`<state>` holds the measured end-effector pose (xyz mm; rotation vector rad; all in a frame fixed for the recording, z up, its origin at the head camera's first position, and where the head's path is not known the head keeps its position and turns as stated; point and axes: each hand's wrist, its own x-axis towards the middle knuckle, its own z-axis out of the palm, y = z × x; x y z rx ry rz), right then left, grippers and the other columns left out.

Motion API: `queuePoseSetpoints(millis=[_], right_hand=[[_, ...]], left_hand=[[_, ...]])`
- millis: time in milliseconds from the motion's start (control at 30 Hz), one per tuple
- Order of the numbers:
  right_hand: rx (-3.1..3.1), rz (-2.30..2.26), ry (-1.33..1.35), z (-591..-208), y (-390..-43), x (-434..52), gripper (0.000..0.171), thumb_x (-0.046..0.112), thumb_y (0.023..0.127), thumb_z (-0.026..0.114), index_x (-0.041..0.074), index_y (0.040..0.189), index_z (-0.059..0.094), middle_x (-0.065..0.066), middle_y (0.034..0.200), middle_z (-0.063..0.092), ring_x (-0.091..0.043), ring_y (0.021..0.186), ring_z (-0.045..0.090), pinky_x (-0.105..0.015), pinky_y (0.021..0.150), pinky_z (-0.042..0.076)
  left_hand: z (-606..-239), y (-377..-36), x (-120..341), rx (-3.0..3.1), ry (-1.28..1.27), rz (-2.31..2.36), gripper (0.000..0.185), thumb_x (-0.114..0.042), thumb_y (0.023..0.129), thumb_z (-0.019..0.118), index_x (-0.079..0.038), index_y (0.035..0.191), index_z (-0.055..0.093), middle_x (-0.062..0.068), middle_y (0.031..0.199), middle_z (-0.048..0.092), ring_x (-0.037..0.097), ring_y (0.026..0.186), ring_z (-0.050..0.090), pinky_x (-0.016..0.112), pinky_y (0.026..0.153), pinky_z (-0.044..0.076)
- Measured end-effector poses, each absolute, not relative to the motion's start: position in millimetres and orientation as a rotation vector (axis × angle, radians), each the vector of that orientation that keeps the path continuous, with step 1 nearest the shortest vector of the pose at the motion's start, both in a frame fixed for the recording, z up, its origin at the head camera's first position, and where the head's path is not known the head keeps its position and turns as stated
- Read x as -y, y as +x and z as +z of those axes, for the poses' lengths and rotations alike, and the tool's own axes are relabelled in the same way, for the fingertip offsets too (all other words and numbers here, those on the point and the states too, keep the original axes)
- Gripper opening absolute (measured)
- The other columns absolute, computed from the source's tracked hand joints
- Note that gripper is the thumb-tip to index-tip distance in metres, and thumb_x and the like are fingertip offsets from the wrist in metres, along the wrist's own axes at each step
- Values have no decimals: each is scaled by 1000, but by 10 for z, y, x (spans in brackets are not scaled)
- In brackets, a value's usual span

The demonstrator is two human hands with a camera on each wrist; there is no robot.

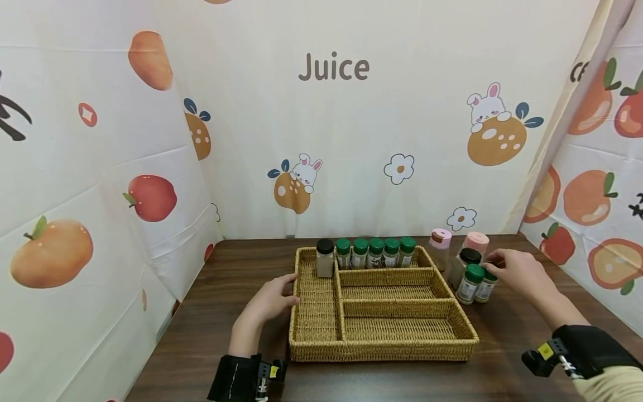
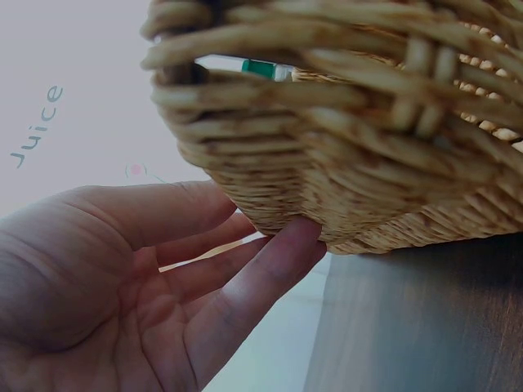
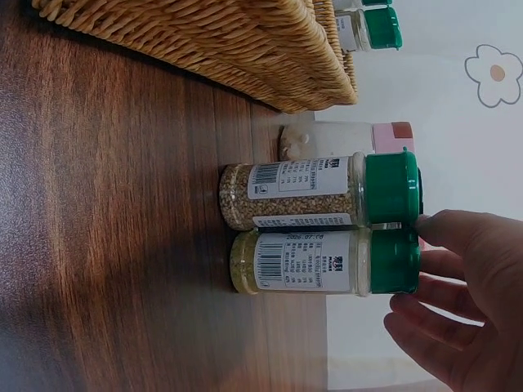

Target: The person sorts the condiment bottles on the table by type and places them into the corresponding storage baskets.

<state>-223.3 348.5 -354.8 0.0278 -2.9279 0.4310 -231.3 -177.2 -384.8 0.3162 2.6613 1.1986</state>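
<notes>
A divided wicker basket [image 1: 382, 350] stands on the table. My left hand [image 1: 268, 301] rests its fairly straight fingers against the basket's left wall [image 2: 270, 155]. To the right of the basket, my right hand [image 1: 519, 273] pinches the green lid of a spice jar [image 3: 302, 261] between thumb and fingers. That jar stands upright on the table, against another green-lidded jar [image 3: 294, 192] filled with small pale grains. Close behind them are a black-lidded jar [image 1: 469, 257] and two pink-lidded jars, one at the left [image 1: 440, 248] and one at the right [image 1: 476, 241].
Several green-lidded jars [image 1: 374, 254] line the basket's back compartment. A black-capped jar [image 1: 325, 259] stands at the far end of its long left compartment. Dark wooden tabletop [image 1: 201, 340] surrounds the basket, with printed curtains [image 1: 377, 123] behind and at both sides.
</notes>
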Motion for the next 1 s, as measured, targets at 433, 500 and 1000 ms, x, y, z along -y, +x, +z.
queuePoseSetpoints(millis=[433, 500, 1000], right_hand=[[2935, 393, 40, -3505, -2216, -3503, 30, 19, 90, 71, -6, 106, 72, -21, 90, 73, -35, 81, 66, -49, 66, 53], [2946, 392, 29, -3492, -2213, -3503, 30, 18, 89, 71, -6, 107, 72, -21, 89, 73, -35, 81, 66, -48, 65, 52], [2937, 371, 21, -3471, -2141, -3441, 30, 11, 88, 72, -9, 111, 69, -29, 97, 70, -42, 85, 66, -51, 65, 52]], left_hand=[[-3846, -2313, 1772, -2679, 323, 1159, 60, -9, 96, 66, -7, 151, 43, 23, 151, 46, 40, 130, 55, 53, 94, 51], [-3845, -2311, 1769, -2679, 325, 1162, 60, -9, 96, 65, -7, 151, 43, 23, 151, 46, 40, 129, 55, 53, 95, 51], [-3847, -2312, 1764, -2657, 317, 1196, 60, -7, 96, 65, -5, 151, 42, 23, 146, 51, 38, 125, 59, 48, 91, 54]])
